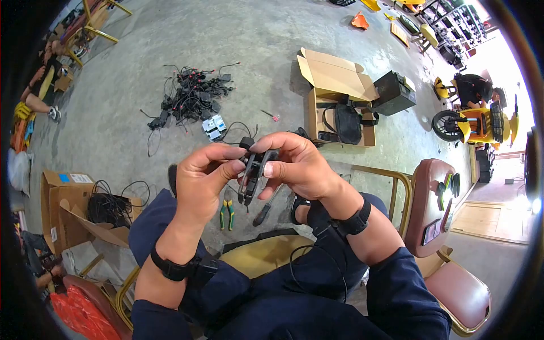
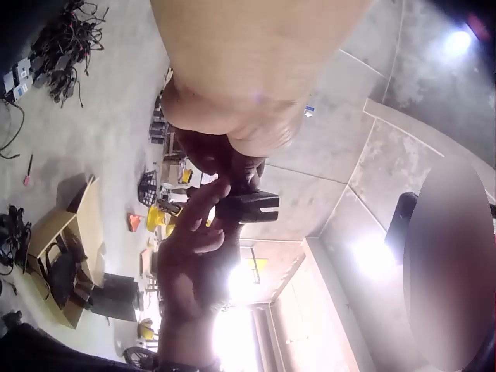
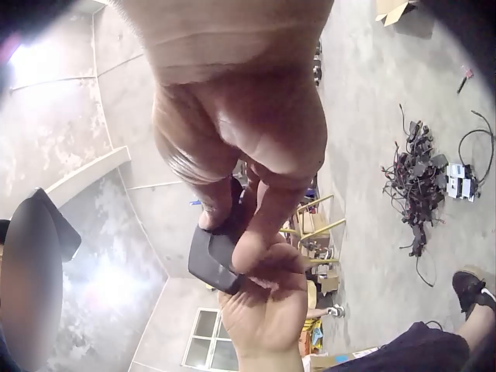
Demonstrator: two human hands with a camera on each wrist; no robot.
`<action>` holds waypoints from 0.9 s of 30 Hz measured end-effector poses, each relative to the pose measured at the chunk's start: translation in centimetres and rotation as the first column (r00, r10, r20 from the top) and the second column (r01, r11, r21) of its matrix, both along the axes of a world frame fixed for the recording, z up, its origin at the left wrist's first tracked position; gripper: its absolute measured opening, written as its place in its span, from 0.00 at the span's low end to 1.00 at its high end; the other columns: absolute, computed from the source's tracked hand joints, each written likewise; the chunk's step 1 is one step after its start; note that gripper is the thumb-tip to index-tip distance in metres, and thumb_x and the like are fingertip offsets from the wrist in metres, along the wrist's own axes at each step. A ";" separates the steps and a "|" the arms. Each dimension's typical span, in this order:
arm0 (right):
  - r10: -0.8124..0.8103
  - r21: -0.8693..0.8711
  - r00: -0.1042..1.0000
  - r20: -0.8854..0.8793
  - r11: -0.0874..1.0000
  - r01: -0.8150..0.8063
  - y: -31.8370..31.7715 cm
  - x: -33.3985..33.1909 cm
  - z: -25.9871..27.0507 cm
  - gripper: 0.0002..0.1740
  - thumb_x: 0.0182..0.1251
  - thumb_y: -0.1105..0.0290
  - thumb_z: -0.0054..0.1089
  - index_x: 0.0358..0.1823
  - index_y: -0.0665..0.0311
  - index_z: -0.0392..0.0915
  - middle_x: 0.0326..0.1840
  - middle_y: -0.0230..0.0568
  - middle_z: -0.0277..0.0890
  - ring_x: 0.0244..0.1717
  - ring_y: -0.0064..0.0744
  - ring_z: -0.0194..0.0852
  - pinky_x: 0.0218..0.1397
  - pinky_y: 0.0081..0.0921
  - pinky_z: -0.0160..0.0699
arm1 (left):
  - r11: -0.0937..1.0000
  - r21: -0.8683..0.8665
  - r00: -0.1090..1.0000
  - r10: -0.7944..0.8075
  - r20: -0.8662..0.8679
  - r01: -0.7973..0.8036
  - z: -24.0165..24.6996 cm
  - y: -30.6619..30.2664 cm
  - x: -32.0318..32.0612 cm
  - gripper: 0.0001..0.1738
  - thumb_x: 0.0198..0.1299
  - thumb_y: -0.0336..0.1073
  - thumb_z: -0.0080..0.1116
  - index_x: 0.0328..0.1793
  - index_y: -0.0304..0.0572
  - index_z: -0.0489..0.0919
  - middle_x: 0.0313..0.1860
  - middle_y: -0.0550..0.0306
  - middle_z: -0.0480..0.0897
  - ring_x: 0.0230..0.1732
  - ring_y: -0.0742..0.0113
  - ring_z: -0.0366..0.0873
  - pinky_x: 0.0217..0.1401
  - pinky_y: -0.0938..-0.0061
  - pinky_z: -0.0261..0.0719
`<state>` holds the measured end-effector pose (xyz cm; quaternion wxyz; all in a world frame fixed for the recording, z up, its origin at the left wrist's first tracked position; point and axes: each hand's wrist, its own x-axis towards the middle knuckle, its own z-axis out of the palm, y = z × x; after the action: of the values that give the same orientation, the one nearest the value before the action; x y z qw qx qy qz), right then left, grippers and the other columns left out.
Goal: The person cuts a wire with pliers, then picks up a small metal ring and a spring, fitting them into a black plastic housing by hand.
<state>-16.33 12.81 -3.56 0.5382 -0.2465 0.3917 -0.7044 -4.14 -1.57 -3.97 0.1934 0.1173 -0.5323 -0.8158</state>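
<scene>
Left hand (image 1: 201, 178) and right hand (image 1: 297, 167) crowd black part (image 1: 252, 177) — free air around.

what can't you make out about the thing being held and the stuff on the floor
The black part: head view, the fingers of the left hand and right hand cover its middle, so its type is unclear.
Left wrist view: window glare washes out the grip below it.
The white pieces beside the cable pile: head view, too small to identify.
</scene>
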 end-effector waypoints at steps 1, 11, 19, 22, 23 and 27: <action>0.000 0.001 1.000 0.000 1.000 0.000 0.0 0.0 -0.1 0.17 0.63 0.78 0.52 0.54 0.65 0.68 0.44 0.45 0.75 0.45 0.38 0.78 0.36 0.28 0.87 | 1.000 -0.003 1.000 -0.020 -0.008 0.020 0.2 0.0 -0.1 0.08 0.54 0.22 0.59 0.42 0.33 0.79 0.35 0.56 0.81 0.33 0.73 0.78 0.35 0.81 0.77; -0.067 -0.029 0.997 0.045 0.997 0.069 0.1 0.2 -0.6 0.16 0.59 0.82 0.55 0.50 0.66 0.73 0.44 0.46 0.76 0.45 0.39 0.78 0.37 0.30 0.87 | 0.999 -0.044 0.999 -0.025 -0.040 0.024 0.1 -0.1 -0.1 0.07 0.55 0.22 0.58 0.41 0.32 0.78 0.36 0.55 0.80 0.33 0.72 0.78 0.35 0.80 0.77; -0.030 0.025 0.999 0.024 0.999 0.029 0.2 0.1 0.4 0.17 0.61 0.80 0.54 0.53 0.66 0.71 0.43 0.45 0.76 0.46 0.38 0.78 0.36 0.27 0.87 | 0.999 -0.036 0.998 -0.017 -0.063 0.015 0.4 -0.2 0.0 0.07 0.54 0.21 0.58 0.40 0.32 0.77 0.37 0.54 0.79 0.33 0.71 0.78 0.35 0.79 0.79; -0.020 0.028 1.000 0.016 0.999 0.020 0.2 0.2 0.5 0.18 0.62 0.79 0.54 0.55 0.66 0.70 0.44 0.45 0.76 0.46 0.37 0.78 0.36 0.26 0.87 | 0.999 -0.033 0.998 -0.013 -0.063 0.010 0.2 -0.2 0.0 0.07 0.54 0.21 0.58 0.40 0.32 0.78 0.37 0.54 0.78 0.33 0.72 0.77 0.35 0.80 0.78; -0.017 0.014 1.000 0.010 1.000 0.017 0.2 0.2 0.5 0.18 0.62 0.79 0.53 0.55 0.66 0.70 0.43 0.46 0.76 0.46 0.37 0.78 0.36 0.26 0.87 | 0.999 -0.033 0.998 -0.014 -0.063 0.011 0.2 -0.2 0.0 0.07 0.54 0.21 0.58 0.40 0.32 0.78 0.37 0.54 0.78 0.33 0.72 0.77 0.35 0.80 0.78; 0.003 -0.029 0.999 0.038 1.000 -0.002 0.3 0.0 0.2 0.19 0.62 0.80 0.52 0.56 0.67 0.68 0.43 0.47 0.76 0.46 0.37 0.78 0.37 0.26 0.87 | 0.999 -0.047 0.999 -0.004 -0.045 0.002 0.1 -0.1 0.0 0.07 0.54 0.21 0.58 0.40 0.33 0.78 0.38 0.55 0.78 0.33 0.72 0.77 0.35 0.81 0.78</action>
<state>-16.34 13.12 -3.41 0.5427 -0.2414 0.3709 -0.7138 -4.16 -1.69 -3.86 0.2068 0.0936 -0.5468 -0.8059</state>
